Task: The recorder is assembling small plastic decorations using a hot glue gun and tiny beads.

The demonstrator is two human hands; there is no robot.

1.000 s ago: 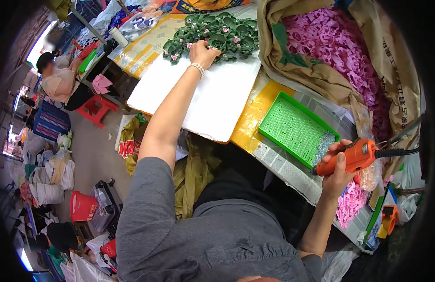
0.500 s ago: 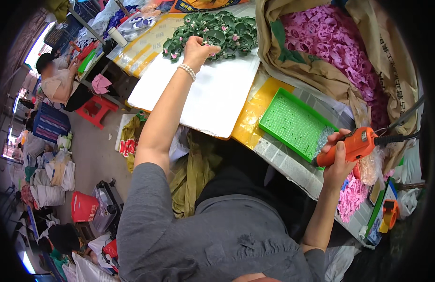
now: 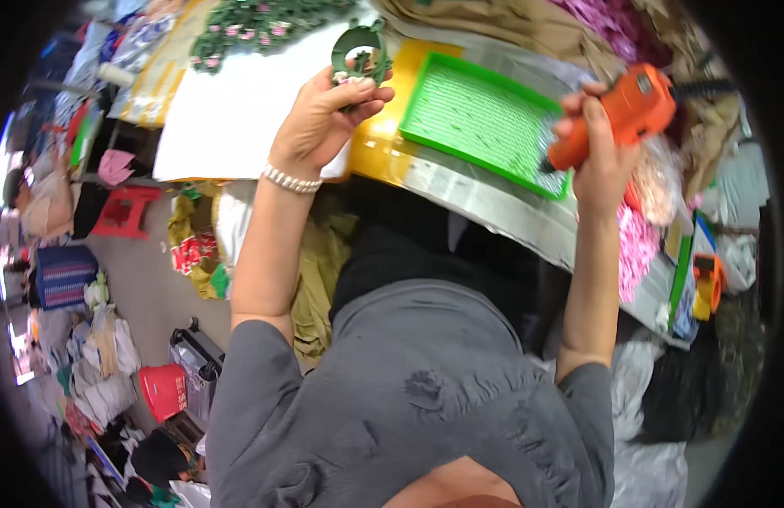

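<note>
My left hand point(image 3: 324, 123) is raised over the right edge of a white board point(image 3: 231, 118), fingers closed around a dark green ring-shaped plastic piece point(image 3: 356, 35). Small pale pink flowers show on the piece near my thumb. Wrapped in my right hand point(image 3: 602, 148) is an orange electric screwdriver point(image 3: 636, 106), its black cable running off to the right. The screwdriver's tip points down into the right end of a green tray point(image 3: 481, 161), where small silvery bits point(image 3: 546, 140) are heaped; they look like screws. More green pieces with pink flowers point(image 3: 265, 25) lie piled at the board's far side.
A brown sack point(image 3: 494, 25) with pink plastic pieces point(image 3: 599, 21) stands behind the tray. Loose pink pieces point(image 3: 636, 254) and an orange tape dispenser point(image 3: 708, 284) are at the right. To the left are a red stool point(image 3: 128, 212) and a seated person point(image 3: 49, 199).
My left hand has left the pile, carrying one green piece rightward and nearer me. The screwdriver stays in my right hand, its tip still at the tray's right end. The whole view has shifted.
</note>
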